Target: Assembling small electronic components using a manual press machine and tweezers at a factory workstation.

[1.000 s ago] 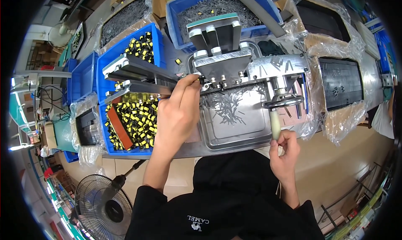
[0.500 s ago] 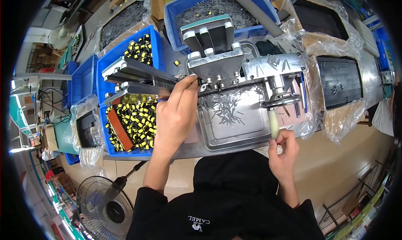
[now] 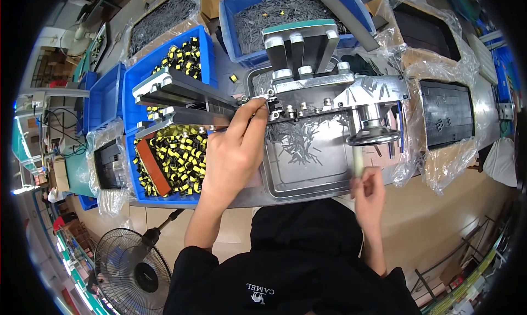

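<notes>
My right hand [image 3: 369, 197] is closed round the lower end of a pale crank handle [image 3: 358, 162], slightly blurred, below a chrome handwheel [image 3: 373, 138] on a metal bench fixture [image 3: 379, 92]. My left hand [image 3: 233, 158] has thumb and fingers pinched together at the fixture's left end, beside small metal fittings; whatever is between the fingertips is hidden. Behind those fingertips a sliding metal block [image 3: 313, 85] carries upright dark chutes with a green top [image 3: 299, 26]. More long metal chutes [image 3: 186, 95] slant in from the left to my left hand.
Under the fixture lies a steel tray [image 3: 307, 188] with scattered grey slivers [image 3: 299, 145]. Left are blue bins [image 3: 129, 103] of yellow-and-black parts [image 3: 175, 161] and a red-brown bar [image 3: 153, 166]. A blue bin [image 3: 228, 37] of grey pieces stands behind. Plastic-lined boxes [image 3: 447, 114] line the right; a fan [image 3: 134, 260] stands lower left.
The sliding block with its upright chutes has shifted right toward the handwheel, uncovering fittings by my left fingertips. My left hand stays at the same end; my right hand is moving with the crank handle.
</notes>
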`<state>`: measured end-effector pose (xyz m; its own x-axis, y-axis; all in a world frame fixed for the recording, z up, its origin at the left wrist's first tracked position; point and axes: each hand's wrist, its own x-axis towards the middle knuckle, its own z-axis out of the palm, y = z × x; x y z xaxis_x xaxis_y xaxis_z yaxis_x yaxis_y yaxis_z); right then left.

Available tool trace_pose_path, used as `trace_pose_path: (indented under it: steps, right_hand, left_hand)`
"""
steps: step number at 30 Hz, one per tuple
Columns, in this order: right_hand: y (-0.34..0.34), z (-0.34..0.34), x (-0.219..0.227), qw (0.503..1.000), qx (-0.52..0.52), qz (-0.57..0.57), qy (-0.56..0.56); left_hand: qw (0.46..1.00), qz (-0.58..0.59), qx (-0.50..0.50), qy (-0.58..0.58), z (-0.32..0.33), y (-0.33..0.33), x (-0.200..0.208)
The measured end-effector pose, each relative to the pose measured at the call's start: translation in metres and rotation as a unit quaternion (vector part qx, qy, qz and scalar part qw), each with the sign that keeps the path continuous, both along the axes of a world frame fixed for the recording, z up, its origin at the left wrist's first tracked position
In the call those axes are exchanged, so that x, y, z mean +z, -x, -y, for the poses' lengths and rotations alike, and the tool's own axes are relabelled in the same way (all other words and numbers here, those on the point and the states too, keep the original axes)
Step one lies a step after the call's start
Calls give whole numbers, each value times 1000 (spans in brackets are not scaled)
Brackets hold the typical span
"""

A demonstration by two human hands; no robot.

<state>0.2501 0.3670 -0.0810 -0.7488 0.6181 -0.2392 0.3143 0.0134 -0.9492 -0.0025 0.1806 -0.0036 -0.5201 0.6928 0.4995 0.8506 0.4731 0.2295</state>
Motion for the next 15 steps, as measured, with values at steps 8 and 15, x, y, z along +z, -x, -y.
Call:
trace_pose_path:
  steps: [8,15]
  right_hand:
    - [2,-18,35,981,-154,-120,-7]
    - [10,11,48,993,28,-87,75]
  left_hand:
    - [1000,4,1,13,4,-1,2]
    - [1000,-4,4,17,4,0,3]
